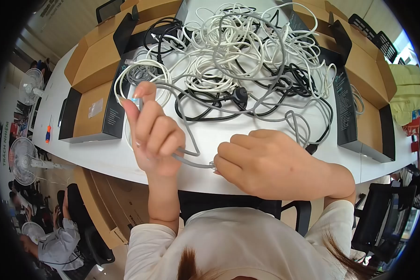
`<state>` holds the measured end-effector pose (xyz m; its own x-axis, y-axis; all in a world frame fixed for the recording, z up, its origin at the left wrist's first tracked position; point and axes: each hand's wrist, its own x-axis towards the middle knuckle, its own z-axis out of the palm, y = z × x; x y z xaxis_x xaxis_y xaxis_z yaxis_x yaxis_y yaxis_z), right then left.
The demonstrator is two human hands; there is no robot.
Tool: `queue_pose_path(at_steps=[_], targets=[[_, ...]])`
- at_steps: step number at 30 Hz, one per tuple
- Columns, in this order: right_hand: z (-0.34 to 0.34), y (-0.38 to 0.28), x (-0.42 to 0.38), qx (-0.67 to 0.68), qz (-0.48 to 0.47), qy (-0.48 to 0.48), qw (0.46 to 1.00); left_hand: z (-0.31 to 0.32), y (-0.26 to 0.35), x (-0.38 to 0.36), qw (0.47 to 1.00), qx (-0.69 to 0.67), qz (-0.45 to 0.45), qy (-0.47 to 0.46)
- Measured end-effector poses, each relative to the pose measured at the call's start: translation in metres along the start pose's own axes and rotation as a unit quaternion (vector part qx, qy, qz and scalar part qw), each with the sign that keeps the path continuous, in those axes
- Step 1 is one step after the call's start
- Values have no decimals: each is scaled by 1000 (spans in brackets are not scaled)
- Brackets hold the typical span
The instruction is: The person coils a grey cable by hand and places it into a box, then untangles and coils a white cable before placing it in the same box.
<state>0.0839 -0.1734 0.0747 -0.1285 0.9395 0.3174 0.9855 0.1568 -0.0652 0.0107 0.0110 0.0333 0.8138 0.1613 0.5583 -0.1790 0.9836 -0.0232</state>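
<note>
Office or shared workroom: white table (pixel 210 136), black office chair (pixel 382 212), mesh-back chair (pixel 385 46), pedestal fan (pixel 23 161), wall lettering (pixel 3 144), another person (pixel 60 246) seated at left.

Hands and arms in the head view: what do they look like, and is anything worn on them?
The left hand and right hand are ungloved; no watch or bracelet shows. The left sleeve and right sleeve are short, plain and off-white.
</note>
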Motion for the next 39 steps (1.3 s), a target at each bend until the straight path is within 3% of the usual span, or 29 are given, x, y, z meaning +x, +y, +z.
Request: queue_pose_path(at_steps=[6,10,18,22,27,34,39], targets=[[15,-5,0,-24,-11,-83,996,4,20,4,991,-133,11,-20],[15,2,4,-26,-13,-64,998,4,13,-1,977,-205,-24,-54],[35,-6,10,50,-35,17,998,2,8,-4,969,-201,-107,-97],[33,-5,8,81,-34,-35,996,3,11,-5,972,-180,-124,-90],[30,2,-1,86,-20,-159,983,14,20,-4,980,-163,-63,-92],[3,13,5,-17,36,-46,998,13,5,-7,966,-226,-93,-88],[28,26,5,33,96,-18,995,10,-16,-16,950,-260,-140,-99]])
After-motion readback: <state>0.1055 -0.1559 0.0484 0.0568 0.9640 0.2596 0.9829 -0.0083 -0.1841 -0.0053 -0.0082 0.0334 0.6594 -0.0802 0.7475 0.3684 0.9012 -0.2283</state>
